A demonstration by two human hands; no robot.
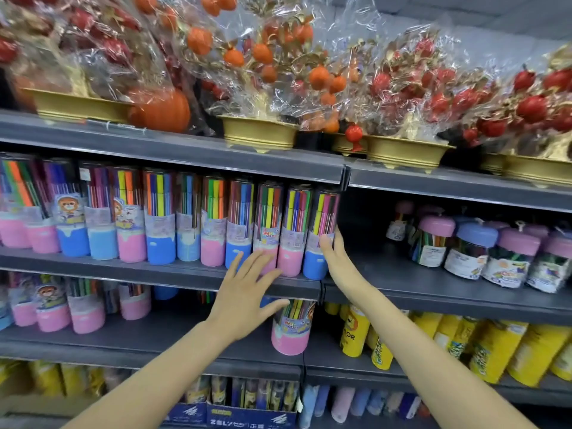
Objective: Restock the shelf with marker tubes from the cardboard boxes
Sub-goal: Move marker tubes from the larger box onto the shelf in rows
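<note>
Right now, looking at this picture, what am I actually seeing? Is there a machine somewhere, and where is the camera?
There is no machine here: a person is stocking a shop shelf with bare hands. The single picture comes from a wide-angle camera worn on the person's head, looking forward and down, so both arms reach in from the bottom. The middle shelf carries a row of upright marker tubes with pink or blue bases. The left hand is spread open against the front of that row, fingers straight. The right hand lies against the side of the last tube at the row's right end, apparently steadying it; neither hand lifts anything. Above stand wrapped fruit decorations in gold pots; lower right are yellow tubes.
</note>
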